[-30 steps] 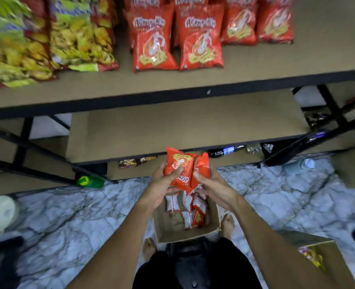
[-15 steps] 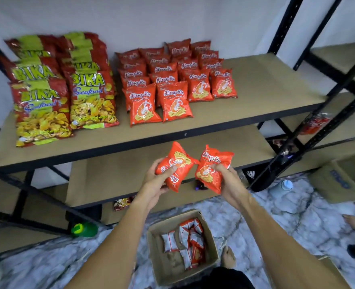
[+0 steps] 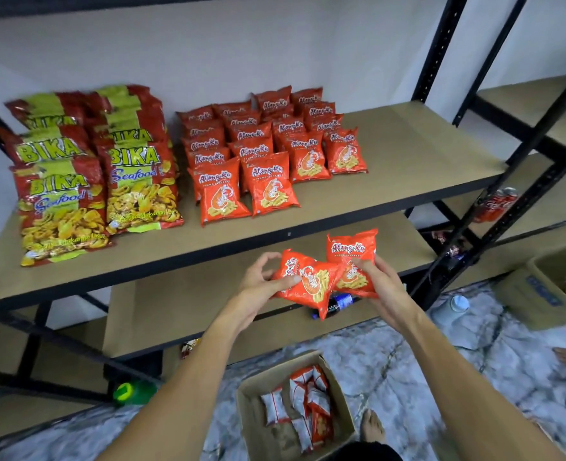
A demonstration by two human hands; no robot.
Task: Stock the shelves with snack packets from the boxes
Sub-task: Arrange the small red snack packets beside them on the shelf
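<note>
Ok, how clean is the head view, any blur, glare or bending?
Head view: wide-angle bending bows the shelf and leans the uprights. Head view: mild foil glare on the BIKA bags. Head view: the upright packet in the right hand reads sharply, the tilted packet in the left hand slightly softer; the box and cola can near the edges are smeared.

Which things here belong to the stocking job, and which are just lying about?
Job: left hand holding one orange packet; right hand holding a second packet; open box of packets; shelf; orange packet rows; yellow bags.
Lying about: green bottle; red cans; dark bottle behind the held packets; clear bottle on the floor.
</note>
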